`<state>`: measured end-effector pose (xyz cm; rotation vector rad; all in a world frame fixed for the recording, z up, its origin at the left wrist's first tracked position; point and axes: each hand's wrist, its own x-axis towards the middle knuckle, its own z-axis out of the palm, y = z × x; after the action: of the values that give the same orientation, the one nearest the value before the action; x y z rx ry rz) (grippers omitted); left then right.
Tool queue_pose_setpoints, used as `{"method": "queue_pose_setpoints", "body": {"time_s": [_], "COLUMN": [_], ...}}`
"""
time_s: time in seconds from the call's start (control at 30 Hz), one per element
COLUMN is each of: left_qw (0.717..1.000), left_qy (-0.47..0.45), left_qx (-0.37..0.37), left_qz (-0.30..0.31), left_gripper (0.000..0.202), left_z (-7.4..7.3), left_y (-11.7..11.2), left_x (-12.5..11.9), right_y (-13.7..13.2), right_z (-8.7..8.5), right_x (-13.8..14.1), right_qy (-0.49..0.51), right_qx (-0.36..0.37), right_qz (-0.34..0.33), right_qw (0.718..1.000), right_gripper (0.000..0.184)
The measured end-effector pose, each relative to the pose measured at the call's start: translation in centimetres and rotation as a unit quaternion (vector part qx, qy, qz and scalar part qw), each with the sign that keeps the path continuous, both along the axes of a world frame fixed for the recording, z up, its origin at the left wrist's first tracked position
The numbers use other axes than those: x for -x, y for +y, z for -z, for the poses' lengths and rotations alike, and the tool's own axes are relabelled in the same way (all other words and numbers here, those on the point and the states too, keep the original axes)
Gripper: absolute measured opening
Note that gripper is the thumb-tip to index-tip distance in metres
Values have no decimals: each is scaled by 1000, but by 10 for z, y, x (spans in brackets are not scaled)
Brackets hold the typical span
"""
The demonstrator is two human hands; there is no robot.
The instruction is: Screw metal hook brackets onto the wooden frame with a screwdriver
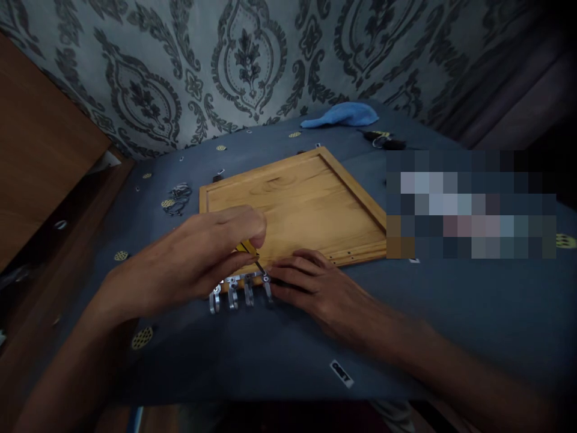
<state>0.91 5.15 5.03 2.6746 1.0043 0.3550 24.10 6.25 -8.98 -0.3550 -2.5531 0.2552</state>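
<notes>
My left hand (205,252) is closed around the yellow handle of a screwdriver (245,246). The shaft slants down to the right, and its tip meets the top of a metal hook (267,287) on the near edge of a framed wooden board (293,207). My right hand (318,285) rests at the board's near edge, its fingertips closed against that same hook; the thumb is hidden. Several similar silver hooks (232,294) line the edge to the left, below my left hand. Small dark holes dot the edge to the right of my right hand.
The board lies on a dark blue patterned cloth (252,361). Behind it are a blue rag (345,114) and a dark object (385,141). A cluster of metal pieces (179,197) sits to the left. Wooden furniture (45,144) borders the left side; a blurred patch covers the right.
</notes>
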Motion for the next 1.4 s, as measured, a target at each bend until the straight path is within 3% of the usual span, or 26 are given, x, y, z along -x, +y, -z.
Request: {"method": "queue_pose_setpoints", "body": {"time_s": [0.27,1.4], "left_qw": [996,993], "left_qy": [-11,0], "left_qx": [8,-2], "left_qz": [-84,-117], "left_gripper": [8,3], "left_z": [-7,5], "left_y": [-13,-21], "left_x": [7,7], "right_y": [-1,-1], "right_z": [-2,-3], "right_x": [0,-1], "right_qy": [12,1], "right_qx": [-6,-3], "right_qz": [0,3], "right_qw": [1000,1000], "right_gripper": [35,32]}}
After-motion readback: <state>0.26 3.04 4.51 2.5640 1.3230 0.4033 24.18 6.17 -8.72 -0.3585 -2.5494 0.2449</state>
